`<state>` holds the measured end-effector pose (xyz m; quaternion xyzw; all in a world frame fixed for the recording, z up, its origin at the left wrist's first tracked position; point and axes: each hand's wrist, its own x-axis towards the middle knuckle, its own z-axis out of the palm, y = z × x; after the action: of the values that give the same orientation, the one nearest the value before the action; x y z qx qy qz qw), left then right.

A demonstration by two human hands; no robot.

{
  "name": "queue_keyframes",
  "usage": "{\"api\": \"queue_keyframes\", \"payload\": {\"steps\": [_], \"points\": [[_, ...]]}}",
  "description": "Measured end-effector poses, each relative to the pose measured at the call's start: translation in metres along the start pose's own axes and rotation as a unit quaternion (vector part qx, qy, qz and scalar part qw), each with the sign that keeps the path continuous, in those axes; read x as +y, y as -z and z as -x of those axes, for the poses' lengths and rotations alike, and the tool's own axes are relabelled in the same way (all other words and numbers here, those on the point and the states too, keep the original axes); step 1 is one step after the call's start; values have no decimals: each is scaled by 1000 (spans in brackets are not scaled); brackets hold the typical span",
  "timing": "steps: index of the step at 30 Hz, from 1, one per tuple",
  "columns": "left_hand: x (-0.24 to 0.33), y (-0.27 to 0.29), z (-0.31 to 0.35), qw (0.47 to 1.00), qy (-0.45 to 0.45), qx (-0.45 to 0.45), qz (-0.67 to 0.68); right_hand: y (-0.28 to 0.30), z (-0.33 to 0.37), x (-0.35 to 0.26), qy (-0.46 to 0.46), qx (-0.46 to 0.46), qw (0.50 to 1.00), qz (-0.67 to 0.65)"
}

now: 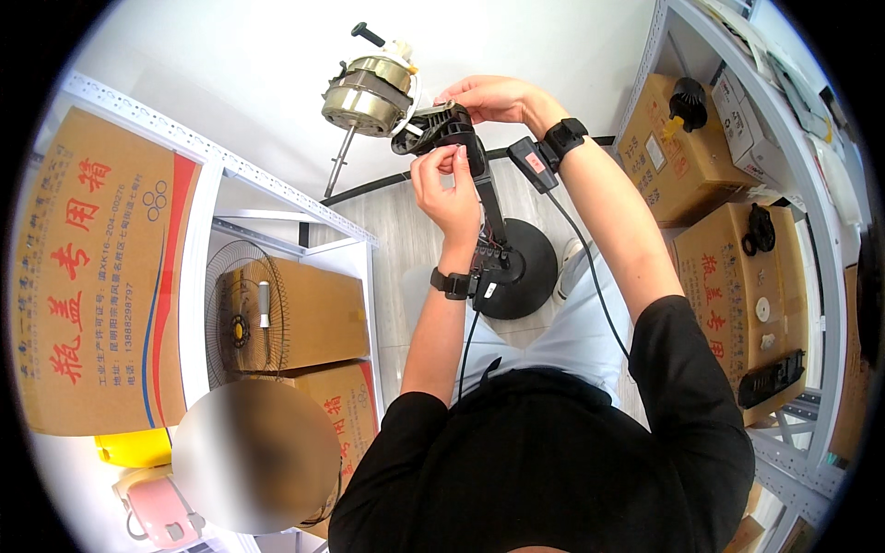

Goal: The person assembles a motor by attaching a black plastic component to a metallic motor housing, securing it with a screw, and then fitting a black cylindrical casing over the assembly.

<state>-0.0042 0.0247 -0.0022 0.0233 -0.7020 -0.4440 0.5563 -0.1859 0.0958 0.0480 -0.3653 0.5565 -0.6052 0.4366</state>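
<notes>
A pedestal fan stands before me, stripped to its bare metal motor, whose shaft points down to the left. The motor sits at the top of a black neck bracket on a black post with a round base. My left hand is just below the bracket, fingertips pinched together; whatever they hold is too small to tell. Behind the bracket's right side, my right hand has its fingers curled against the bracket, their tips partly hidden. A black knob-like stem sticks out above the motor.
Shelves flank me. On the left are cartons, a wire fan guard and a pink appliance. The right shelf holds cartons with black fan parts on top. Cables hang from both wrist straps. A blurred round patch hides the lower left.
</notes>
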Motion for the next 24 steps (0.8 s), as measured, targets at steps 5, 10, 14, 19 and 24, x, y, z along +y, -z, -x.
{"api": "queue_keyframes", "payload": {"steps": [5, 10, 14, 19, 24], "points": [[-3, 2, 0, 1000, 2, 3, -5, -9, 5, 11, 101, -2, 995, -15], [-2, 2, 1, 1000, -9, -1, -10, -10, 13, 10, 129, -14, 989, -77], [-13, 1, 6, 998, 46, 1, 39, -15, 13, 8, 73, 20, 995, -67], [-18, -1, 9, 951, 223, 39, 211, -7, 6, 20, 61, 50, 995, -59], [-32, 4, 0, 922, 223, 1, 317, -26, 6, 18, 84, 105, 990, -53]]}}
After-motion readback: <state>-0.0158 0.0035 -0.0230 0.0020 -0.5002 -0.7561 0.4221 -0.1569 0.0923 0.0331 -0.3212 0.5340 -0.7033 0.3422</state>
